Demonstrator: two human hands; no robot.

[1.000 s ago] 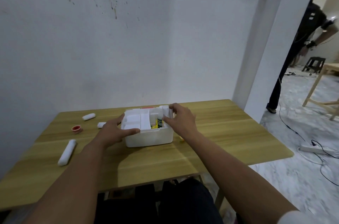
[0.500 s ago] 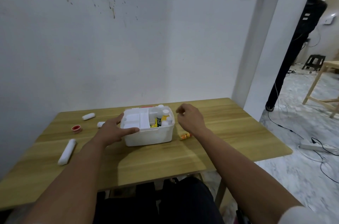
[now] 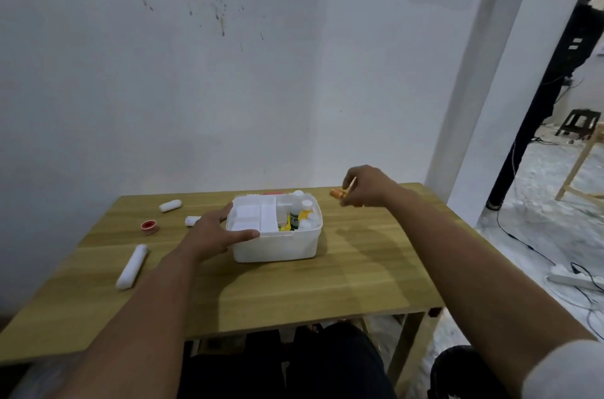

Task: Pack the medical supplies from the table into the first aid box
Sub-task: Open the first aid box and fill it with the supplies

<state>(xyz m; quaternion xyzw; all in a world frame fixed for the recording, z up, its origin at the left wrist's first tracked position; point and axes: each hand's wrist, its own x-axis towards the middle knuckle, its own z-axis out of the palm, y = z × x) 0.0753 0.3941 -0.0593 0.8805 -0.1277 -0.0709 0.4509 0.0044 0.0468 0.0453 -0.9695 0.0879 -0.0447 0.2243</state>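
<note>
The light wooden rectangular worktop (image 3: 359, 274) fills the middle of the frame, its near left corner cut off by the lower edge. At its centre sits the open white plastic first aid box (image 3: 277, 246), with white inner trays on its left side and several white-capped bottles and a yellow packet crowded into its right side; the labels are too small to read. The left hand (image 3: 209, 235) rests against the box's left end with fingers (image 3: 243, 235) spread, thumb along the front rim and the others reaching toward the back wall. The right hand (image 3: 366, 186) is raised at centre right, just right of the box and clear of it, its fingers curled and pinching a small orange tube-like item (image 3: 336, 193), most of which is hidden inside the grip, so its shape is hard to make out. Half a second ago that orange item lay on the worktop beside the box's right front corner, and the right hand hovered empty over it; now it is lifted. The left hand has kept its place. In the left part of the frame lie a long white gauze roll (image 3: 132, 266), a shorter white roll (image 3: 170, 205), another white roll (image 3: 192, 220) partly hidden behind the left hand, and a small red-and-white tape ring (image 3: 150, 226), all well apart from the box.
</note>
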